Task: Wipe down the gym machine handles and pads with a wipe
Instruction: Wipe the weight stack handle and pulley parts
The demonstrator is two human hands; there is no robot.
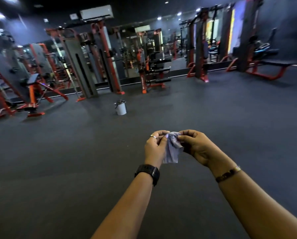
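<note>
Both hands are raised over the dark floor (75, 161). The left hand (154, 149) and right hand (198, 149) each pinch the top edge of a pale wipe (172, 150), which hangs between them. A white bucket (120, 107) stands well beyond, near the red-framed machines (99, 57).

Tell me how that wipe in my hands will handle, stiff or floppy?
Probably floppy: the wipe hangs limp and creased below where the left hand and right hand pinch it. Likely very light, since fingertips alone hold it.
</note>
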